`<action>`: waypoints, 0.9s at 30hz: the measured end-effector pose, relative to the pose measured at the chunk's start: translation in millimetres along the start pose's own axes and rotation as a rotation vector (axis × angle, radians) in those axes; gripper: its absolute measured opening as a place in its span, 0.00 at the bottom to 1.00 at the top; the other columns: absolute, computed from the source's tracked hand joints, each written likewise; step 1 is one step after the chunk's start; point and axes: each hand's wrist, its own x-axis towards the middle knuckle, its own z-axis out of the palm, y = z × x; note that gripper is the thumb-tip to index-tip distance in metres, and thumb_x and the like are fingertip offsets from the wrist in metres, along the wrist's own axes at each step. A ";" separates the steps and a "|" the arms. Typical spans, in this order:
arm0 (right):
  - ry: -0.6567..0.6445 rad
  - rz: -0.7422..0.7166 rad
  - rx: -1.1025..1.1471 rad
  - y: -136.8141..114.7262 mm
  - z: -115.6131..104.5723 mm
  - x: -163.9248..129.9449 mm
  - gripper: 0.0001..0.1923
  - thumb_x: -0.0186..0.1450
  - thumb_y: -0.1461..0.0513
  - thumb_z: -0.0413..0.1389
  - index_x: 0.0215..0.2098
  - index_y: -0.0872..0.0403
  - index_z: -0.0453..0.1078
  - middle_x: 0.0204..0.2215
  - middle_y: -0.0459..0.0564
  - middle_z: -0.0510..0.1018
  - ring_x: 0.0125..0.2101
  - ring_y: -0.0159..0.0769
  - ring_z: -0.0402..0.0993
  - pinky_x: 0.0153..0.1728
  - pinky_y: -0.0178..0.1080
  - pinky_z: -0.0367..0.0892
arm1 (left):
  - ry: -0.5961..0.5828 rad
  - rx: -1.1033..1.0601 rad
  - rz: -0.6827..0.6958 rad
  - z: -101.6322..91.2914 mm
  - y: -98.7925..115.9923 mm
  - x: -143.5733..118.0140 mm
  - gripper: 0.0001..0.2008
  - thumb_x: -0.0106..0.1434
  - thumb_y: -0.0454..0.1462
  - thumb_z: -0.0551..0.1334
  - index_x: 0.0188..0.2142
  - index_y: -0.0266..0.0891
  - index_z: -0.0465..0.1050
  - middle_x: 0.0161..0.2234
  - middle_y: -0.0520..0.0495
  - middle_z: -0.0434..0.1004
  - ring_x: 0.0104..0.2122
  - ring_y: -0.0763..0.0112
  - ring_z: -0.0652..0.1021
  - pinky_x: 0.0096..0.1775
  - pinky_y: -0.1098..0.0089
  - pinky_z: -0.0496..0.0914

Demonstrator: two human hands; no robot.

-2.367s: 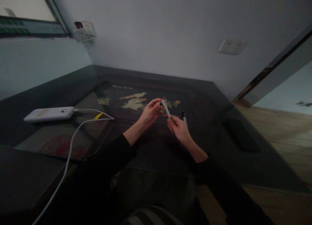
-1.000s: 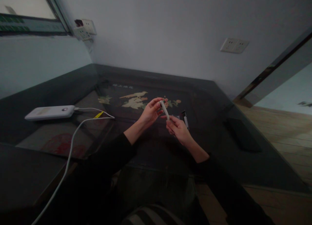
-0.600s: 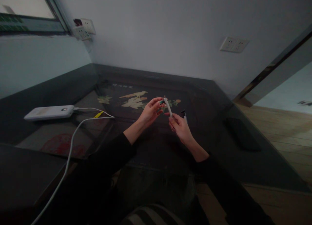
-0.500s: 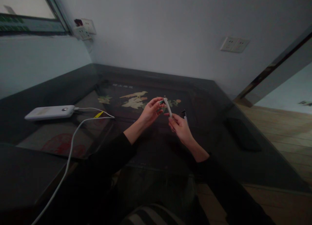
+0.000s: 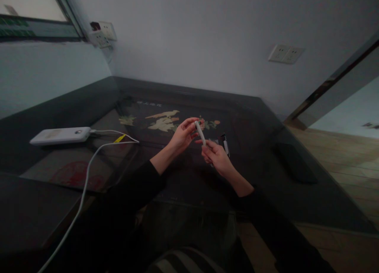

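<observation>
Over the middle of a dark glass-topped table [image 5: 266,174], both my hands meet on a slim white pen-like stick [image 5: 200,133]. My right hand [image 5: 216,156] grips its lower end. My left hand [image 5: 183,135] pinches its upper end with the fingertips. Just right of my right hand a second pen [image 5: 225,143] with a dark cap lies on the table. Both my sleeves are black.
A white power bank [image 5: 60,135] lies at the left with a white cable [image 5: 85,182] running toward me. A flat dark object [image 5: 291,162] lies at the right. Painted birds and flowers [image 5: 162,122] show under the glass. Wall sockets [image 5: 284,53] sit behind.
The white stick has tilted back and dropped slightly, its top moving left against my left fingertips. My right hand has shifted a little left and down. The power bank and cable are unmoved.
</observation>
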 end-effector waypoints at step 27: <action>0.110 -0.144 -0.369 -3.7 0.4 -2.5 0.23 0.69 0.52 0.48 0.55 0.57 0.68 0.20 0.40 0.60 0.19 0.28 0.54 0.20 0.34 0.52 | 0.017 -0.014 0.016 -0.7 -0.8 0.1 0.18 0.48 0.40 0.75 0.37 0.40 0.75 0.42 0.49 0.80 0.33 0.77 0.77 0.32 0.77 0.70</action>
